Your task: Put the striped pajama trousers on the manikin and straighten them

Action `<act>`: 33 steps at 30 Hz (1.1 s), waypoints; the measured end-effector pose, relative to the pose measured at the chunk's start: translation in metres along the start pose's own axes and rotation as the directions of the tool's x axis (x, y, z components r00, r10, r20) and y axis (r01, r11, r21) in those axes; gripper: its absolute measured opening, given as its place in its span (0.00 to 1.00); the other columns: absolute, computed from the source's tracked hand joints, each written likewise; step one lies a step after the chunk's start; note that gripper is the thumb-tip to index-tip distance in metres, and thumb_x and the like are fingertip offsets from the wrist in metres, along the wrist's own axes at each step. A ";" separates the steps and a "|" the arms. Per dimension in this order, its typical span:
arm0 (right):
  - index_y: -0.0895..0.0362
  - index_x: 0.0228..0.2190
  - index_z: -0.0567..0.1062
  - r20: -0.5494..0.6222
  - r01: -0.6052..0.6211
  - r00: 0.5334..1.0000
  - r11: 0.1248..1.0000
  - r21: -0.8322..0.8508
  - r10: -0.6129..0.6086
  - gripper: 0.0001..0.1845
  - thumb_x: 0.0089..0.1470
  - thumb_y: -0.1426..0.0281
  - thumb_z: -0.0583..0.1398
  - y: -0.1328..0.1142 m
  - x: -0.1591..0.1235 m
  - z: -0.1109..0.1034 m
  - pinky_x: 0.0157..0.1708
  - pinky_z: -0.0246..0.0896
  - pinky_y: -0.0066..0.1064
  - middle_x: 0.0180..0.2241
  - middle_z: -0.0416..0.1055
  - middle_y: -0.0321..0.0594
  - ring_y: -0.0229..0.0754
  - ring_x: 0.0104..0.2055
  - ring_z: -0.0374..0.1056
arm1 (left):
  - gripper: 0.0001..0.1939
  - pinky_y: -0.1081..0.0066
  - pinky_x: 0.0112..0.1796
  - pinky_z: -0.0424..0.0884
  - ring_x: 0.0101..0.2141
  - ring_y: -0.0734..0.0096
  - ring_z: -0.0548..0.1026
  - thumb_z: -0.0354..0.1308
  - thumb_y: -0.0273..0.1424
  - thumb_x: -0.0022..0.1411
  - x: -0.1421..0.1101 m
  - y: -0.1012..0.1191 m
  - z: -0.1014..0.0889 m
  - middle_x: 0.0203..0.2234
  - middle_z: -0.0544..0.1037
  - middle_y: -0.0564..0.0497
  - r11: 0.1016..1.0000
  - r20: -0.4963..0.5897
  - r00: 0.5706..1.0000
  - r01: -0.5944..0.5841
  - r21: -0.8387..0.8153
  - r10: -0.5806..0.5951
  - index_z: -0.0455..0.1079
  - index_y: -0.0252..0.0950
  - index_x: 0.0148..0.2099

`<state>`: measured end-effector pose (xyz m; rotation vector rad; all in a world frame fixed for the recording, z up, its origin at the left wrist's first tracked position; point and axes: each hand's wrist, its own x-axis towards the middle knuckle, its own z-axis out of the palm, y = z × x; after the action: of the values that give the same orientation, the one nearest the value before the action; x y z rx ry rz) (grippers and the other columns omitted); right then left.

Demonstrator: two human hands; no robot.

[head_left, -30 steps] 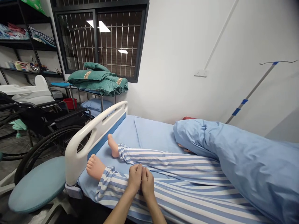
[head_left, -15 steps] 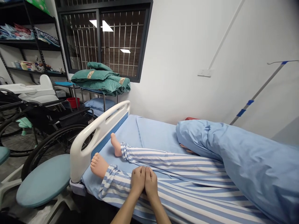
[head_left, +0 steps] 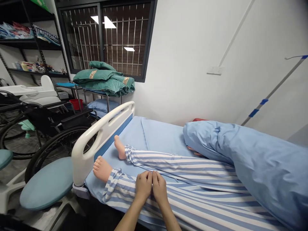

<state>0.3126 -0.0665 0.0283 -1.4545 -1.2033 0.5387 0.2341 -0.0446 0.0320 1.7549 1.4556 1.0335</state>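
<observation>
My left hand [head_left: 143,185] and my right hand [head_left: 159,186] are side by side with knuckles up and fingers curled under, their index sides touching. Whatever lies inside the closed fingers, if anything, is hidden. Both are over the near leg of blue-and-white striped trousers [head_left: 207,202], worn by a figure lying on the bed; contact with the cloth is unclear. A near bare foot [head_left: 102,169] and a far bare foot [head_left: 119,147] stick out of the cuffs, toes up, left of my hands. A folded-back blue quilt [head_left: 260,147] covers the upper body.
The white bed end board [head_left: 83,141] rises beyond the feet. Left of it stand a round teal stool [head_left: 48,184] and a wheelchair [head_left: 57,125]. Green folded bedding [head_left: 103,80] is on a rack under the window. A pole with blue clamps [head_left: 274,89] leans at the right.
The view has shifted a little. My hands have moved slightly rightward in the picture, with a small gap now showing between their lower parts. The legs and quilt stay as they were.
</observation>
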 end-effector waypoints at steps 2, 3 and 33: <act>0.56 0.18 0.64 0.000 0.006 1.000 1.000 -0.004 -0.006 0.20 0.53 0.56 0.50 0.001 0.000 0.001 0.23 0.50 0.27 0.18 0.63 0.34 0.37 0.22 0.56 | 0.20 0.73 0.27 0.53 0.21 0.76 0.61 0.41 0.35 0.61 -0.001 0.000 0.000 0.16 0.69 0.53 1.000 0.000 1.000 0.000 0.005 0.000 0.61 0.36 0.19; 0.56 0.18 0.64 0.004 0.012 1.000 1.000 -0.001 -0.012 0.20 0.53 0.56 0.50 0.001 0.000 0.000 0.23 0.50 0.27 0.17 0.62 0.34 0.37 0.21 0.56 | 0.20 0.73 0.27 0.53 0.21 0.76 0.62 0.41 0.35 0.61 -0.001 0.001 0.000 0.16 0.69 0.52 1.000 0.001 1.000 0.005 0.009 -0.005 0.61 0.36 0.19; 0.57 0.20 0.64 -0.048 -0.092 0.994 0.990 0.106 0.097 0.23 0.52 0.52 0.49 -0.001 0.002 -0.007 0.26 0.56 0.29 0.19 0.62 0.35 0.38 0.24 0.57 | 0.19 0.73 0.30 0.56 0.25 0.73 0.66 0.41 0.35 0.61 -0.002 0.011 0.015 0.21 0.73 0.50 0.998 0.032 0.998 0.059 -0.037 -0.058 0.65 0.36 0.23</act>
<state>0.3185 -0.0680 0.0315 -1.4334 -1.0531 0.6147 0.2526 -0.0483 0.0333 1.6851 1.4501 0.9927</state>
